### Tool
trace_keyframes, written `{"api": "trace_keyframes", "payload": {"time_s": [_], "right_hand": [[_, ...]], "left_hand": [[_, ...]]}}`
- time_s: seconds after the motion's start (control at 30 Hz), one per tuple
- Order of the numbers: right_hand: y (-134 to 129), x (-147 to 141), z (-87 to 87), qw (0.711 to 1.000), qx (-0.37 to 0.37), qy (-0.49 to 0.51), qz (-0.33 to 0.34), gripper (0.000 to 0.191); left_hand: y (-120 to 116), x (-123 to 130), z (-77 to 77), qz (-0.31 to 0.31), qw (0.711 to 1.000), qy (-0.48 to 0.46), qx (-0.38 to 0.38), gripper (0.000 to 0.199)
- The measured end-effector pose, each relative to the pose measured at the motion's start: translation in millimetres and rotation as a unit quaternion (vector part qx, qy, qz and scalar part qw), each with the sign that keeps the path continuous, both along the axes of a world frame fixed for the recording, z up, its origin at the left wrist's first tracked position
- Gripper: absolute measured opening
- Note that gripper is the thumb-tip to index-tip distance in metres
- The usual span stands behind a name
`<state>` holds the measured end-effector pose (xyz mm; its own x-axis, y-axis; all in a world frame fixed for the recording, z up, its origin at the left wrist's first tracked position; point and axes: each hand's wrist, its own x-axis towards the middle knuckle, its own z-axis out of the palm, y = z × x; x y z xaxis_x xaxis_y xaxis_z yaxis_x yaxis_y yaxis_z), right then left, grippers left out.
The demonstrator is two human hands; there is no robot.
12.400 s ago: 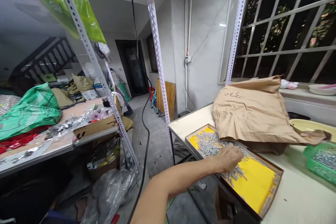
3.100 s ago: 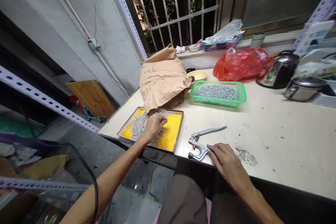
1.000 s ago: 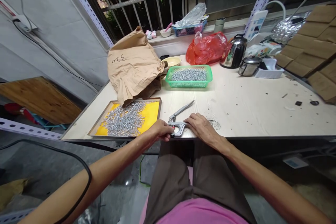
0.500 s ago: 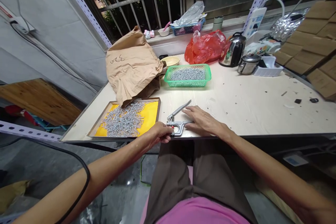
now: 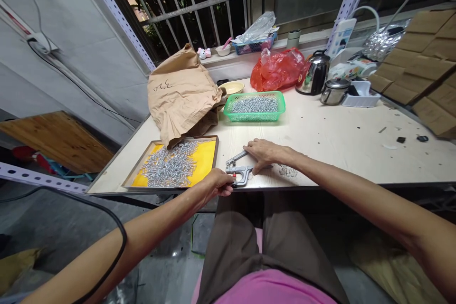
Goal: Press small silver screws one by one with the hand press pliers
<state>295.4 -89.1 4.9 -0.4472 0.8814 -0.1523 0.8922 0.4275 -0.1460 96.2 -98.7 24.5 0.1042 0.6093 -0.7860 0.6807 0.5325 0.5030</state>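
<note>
1. Pliers (image 5: 247, 171) lie on the surface (image 5: 342, 137), between the left hand (image 5: 219, 181) and the right hand (image 5: 265, 152).
2. Left fingers bunch at the head, beside its red tip; whether they pinch anything, I cannot tell.
3. Right fingers and thumb grip across both handles.
4. Tray (image 5: 215, 153) with metal pins (image 5: 169, 166): just left of the left fingers.
5. Green basket (image 5: 254, 117): beyond the right fingers.
</note>
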Motion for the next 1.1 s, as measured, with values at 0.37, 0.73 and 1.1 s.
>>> {"api": "trace_keyframes", "payload": {"time_s": [0.37, 0.73, 1.1], "right_hand": [[-14.8, 0.4, 4.4, 1.0, -0.002, 0.006, -0.028, 0.061], [-23.2, -5.4, 8.8, 0.999, 0.005, -0.009, -0.053, 0.05], [-24.4, 0.5, 12.9, 0.998, -0.024, -0.005, -0.053, 0.063]], "left_hand": [[-2.2, -0.8, -1.0, -0.004, 1.0, -0.009, 0.011, 0.018], [-18.3, -11.5, -7.8, -0.226, 0.88, 0.1, 0.406, 0.022], [11.2, 30.3, -22.1, -0.481, 0.708, 0.121, 0.502, 0.046]]}}
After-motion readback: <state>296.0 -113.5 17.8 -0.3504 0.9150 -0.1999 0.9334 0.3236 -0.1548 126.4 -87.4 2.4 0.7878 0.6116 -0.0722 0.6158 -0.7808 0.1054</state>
